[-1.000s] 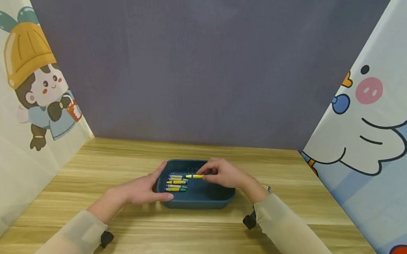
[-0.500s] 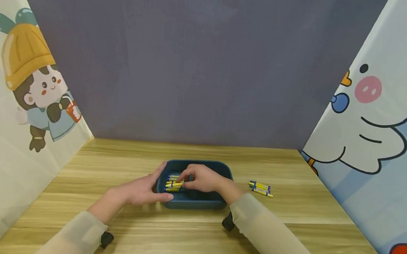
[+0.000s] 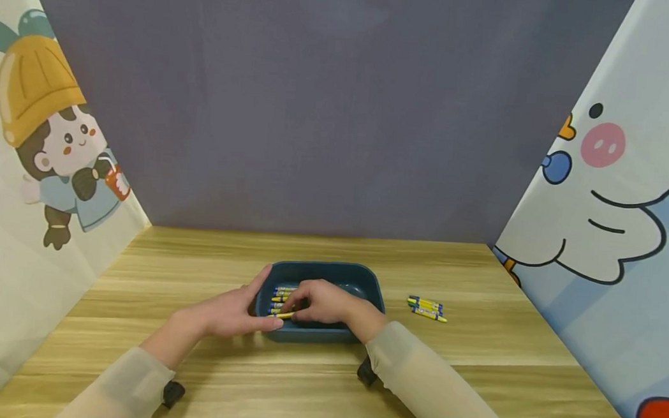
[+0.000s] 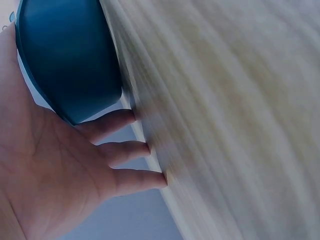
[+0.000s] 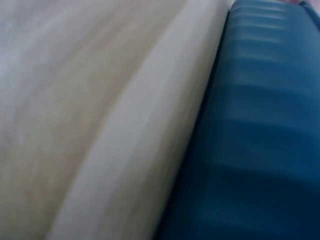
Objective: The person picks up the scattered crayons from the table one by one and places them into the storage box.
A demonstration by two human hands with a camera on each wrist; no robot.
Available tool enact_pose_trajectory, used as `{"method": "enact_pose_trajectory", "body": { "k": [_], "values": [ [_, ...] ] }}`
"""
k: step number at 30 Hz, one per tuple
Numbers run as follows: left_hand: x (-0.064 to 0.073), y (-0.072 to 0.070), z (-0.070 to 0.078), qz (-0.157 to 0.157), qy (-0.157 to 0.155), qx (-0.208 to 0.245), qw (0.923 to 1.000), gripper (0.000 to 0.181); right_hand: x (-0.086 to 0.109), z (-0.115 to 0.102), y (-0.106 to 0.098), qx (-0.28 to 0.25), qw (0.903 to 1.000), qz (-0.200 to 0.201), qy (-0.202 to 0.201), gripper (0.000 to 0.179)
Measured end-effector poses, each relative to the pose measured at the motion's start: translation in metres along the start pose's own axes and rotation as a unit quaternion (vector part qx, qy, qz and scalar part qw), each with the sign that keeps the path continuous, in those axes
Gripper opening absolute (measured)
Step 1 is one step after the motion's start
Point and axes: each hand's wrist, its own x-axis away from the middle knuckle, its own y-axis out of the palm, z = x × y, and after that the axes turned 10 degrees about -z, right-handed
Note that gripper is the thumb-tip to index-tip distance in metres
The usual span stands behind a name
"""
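At the blue tray [image 3: 321, 336], left hand [image 3: 229, 310] wide against its end, right hand [image 3: 324, 302] tight on a crayon [image 3: 286, 315]

one tray [image 3: 321, 336], two hands [image 3: 233, 311] [image 3: 325, 301], several crayons [image 3: 428, 314]

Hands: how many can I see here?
2: the left hand at the left end of the tray, the right hand inside it, pinching a crayon. No others show.
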Motion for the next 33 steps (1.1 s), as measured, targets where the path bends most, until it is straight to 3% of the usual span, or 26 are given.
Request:
{"method": "enact_pose_trajectory", "body": {
  "k": [27, 33],
  "values": [
    [0.005, -0.002, 0.003, -0.003, 0.013, 0.007, 0.9999, 0.125, 0.002, 0.002, 0.001, -0.013, 0.9997, 0.006, 0.020, 0.027],
    [0.004, -0.001, 0.004, -0.005, 0.015, 0.010, 0.9998, 0.126, 0.010, -0.002, -0.009, -0.050, 0.9983, 0.026, 0.018, 0.027]
  ]
}}
